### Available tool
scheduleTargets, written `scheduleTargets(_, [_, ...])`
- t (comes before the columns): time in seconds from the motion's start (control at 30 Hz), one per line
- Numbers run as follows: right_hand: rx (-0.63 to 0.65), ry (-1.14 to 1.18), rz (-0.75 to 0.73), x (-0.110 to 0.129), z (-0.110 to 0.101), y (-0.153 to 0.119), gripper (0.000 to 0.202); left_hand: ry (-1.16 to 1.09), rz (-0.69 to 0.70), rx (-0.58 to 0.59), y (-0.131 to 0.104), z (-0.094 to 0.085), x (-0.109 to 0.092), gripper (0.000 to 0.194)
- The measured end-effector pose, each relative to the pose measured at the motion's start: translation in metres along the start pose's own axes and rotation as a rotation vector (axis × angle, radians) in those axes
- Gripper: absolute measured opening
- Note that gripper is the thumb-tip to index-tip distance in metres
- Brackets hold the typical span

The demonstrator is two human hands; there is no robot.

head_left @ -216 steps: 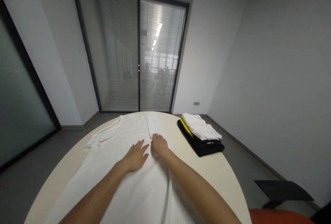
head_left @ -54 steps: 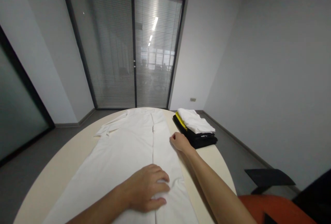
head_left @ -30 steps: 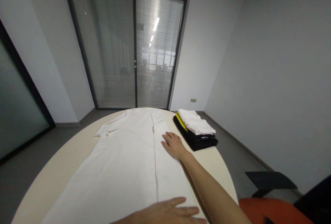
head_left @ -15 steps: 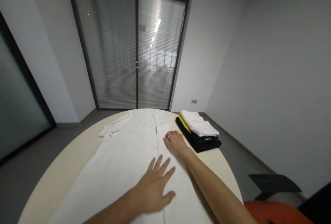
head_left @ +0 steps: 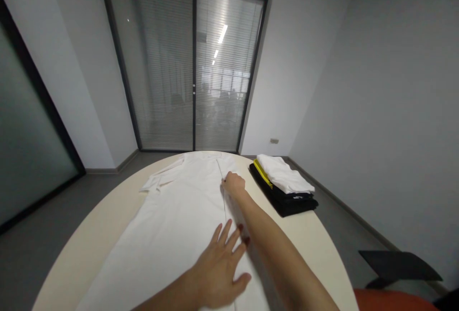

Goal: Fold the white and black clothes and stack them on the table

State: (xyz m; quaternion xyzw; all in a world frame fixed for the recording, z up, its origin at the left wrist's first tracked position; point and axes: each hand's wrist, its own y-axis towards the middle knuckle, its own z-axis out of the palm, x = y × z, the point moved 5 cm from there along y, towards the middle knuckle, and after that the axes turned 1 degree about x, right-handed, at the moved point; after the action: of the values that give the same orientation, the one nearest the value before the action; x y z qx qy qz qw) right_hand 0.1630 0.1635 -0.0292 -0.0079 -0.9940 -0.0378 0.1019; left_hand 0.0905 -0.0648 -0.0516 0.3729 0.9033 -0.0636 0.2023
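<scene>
A white short-sleeved garment lies spread on the round cream table, one sleeve out to the left and a fold line running down its right part. My left hand rests flat on the lower part of the cloth, its fingers spread. Farther up, my right hand is closed at the garment's right side near the fold, its fingers pinching the white cloth. Below that forearm the garment's right edge is in shadow.
Right of my right hand, a stack of folded clothes, white on top with yellow and black below, sits on the table. A chair with a black armrest and red seat stands at the lower right. Behind are glass panels with blinds.
My right hand has moved a little up and left and closed on the cloth. The garment's right part looks drawn inward. My left hand stays spread on the fabric, and the view has shifted slightly.
</scene>
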Motion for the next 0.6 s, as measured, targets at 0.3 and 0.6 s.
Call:
scheduleTargets(0.3, [0.046, 0.076, -0.077, -0.006, 0.008, -0.002, 0.036, 0.126, -0.228, -0.199, 0.004, -0.014, -0.004, 0.033])
scheduleTargets(0.6, [-0.018, 0.109, -0.084, 0.005, 0.001, -0.001, 0.03, 0.065, -0.356, -0.187, 0.009, -0.014, 0.004, 0.027])
